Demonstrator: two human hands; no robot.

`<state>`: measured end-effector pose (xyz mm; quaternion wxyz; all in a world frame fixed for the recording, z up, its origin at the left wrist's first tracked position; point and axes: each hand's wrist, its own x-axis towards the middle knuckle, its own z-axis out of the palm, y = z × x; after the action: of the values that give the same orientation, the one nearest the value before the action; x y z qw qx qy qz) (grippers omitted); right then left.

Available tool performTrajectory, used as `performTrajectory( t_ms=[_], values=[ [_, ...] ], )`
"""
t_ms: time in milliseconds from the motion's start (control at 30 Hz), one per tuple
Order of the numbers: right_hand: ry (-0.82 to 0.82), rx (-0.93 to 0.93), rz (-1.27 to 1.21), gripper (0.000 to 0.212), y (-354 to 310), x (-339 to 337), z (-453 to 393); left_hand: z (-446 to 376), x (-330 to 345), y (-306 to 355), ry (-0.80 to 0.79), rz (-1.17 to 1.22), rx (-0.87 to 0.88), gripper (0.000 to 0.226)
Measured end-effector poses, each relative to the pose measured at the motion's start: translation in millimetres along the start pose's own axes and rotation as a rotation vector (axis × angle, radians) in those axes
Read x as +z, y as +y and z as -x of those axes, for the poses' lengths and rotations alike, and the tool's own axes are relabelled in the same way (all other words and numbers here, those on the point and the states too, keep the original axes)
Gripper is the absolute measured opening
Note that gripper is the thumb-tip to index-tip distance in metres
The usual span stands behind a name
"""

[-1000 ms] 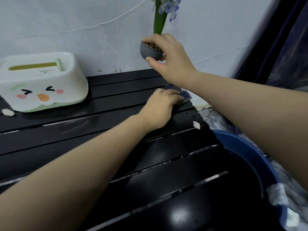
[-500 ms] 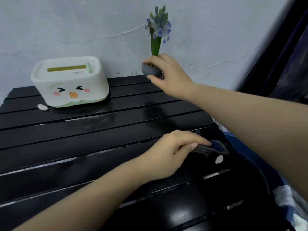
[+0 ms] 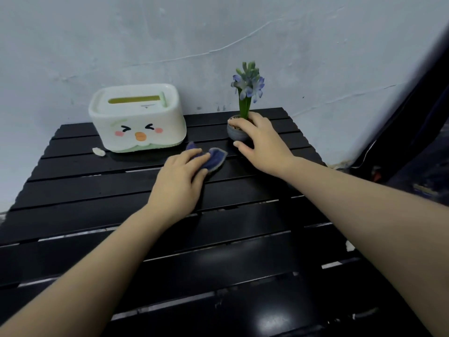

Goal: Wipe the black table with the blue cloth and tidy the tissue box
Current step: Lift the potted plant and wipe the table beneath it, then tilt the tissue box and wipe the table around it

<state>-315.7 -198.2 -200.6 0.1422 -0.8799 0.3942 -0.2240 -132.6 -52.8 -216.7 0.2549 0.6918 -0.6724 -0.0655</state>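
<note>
My left hand (image 3: 178,181) presses the blue cloth (image 3: 215,159) flat on the black slatted table (image 3: 102,190), just in front of the tissue box's right corner. The white tissue box (image 3: 137,117) with a cartoon duck face stands at the back left, against the wall. My right hand (image 3: 261,142) is wrapped over the small grey flower pot (image 3: 237,134), which rests on the table at the back right. A blue hyacinth (image 3: 247,86) rises from the pot.
A small white scrap of tissue (image 3: 99,151) lies by the box's left front corner. Another white scrap (image 3: 349,246) sits at the table's right edge. A pale wall (image 3: 218,32) backs the table. A dark curtain (image 3: 418,142) hangs on the right.
The pot, held up in the air a second ago, now rests on the table under my right hand. My left hand slid the cloth from the table's right edge to beside the tissue box.
</note>
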Motion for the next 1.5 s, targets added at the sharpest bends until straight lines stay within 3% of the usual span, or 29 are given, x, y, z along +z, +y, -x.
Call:
performTrajectory(
  t_ms=[133,367,600,767,933,1033,1100,1200,1300,1400,1500],
  values=[
    [-0.005,0.068,-0.015,0.059,-13.6,-4.4,11.2,12.7,4.0,16.9,-0.015,0.033,0.086,0.039],
    [0.15,0.231,-0.136,0.054,-56.3,-7.3,66.9,49.0,-3.4,26.8,0.001,0.124,0.062,0.035],
    [0.019,0.068,-0.217,0.058,-107.7,-7.7,59.2,70.5,-56.7,1.9,0.353,0.253,-0.288,0.03],
    [0.002,0.131,-0.368,0.087,-128.7,8.9,6.2,55.9,-105.3,-73.6,0.521,0.153,-0.519,0.033],
    [-0.048,0.169,-0.555,0.119,-128.9,32.3,-45.9,30.1,-133.4,-138.4,0.592,0.04,-0.697,0.035],
    [-0.088,0.148,-0.623,0.137,-123.6,54.1,-67.2,20.1,-133.1,-167.7,0.513,-0.025,-0.709,0.036],
    [-0.062,0.124,-0.67,0.14,-118.8,68.3,-76.4,21.9,-123.1,-179.8,0.37,-0.071,-0.684,0.042],
    [0.019,0.078,-0.72,0.131,-116.3,80.2,-80.6,29.2,-104.4,-187.3,0.176,-0.279,-0.61,0.059],
    [0.096,0.073,-0.753,0.114,-115.8,85.1,-78.7,23.5,-100.6,-195.1,0.076,-0.277,-0.575,0.061],
    [0.184,0.094,-0.696,0.095,-117.4,86.5,-77.2,19.1,-100.1,-201.0,0.079,-0.27,-0.532,0.05],
    [0.236,0.116,-0.741,0.089,-119.0,83.0,-75.3,19.3,-96.3,-201.3,0.108,-0.332,-0.455,0.043]
  ],
)
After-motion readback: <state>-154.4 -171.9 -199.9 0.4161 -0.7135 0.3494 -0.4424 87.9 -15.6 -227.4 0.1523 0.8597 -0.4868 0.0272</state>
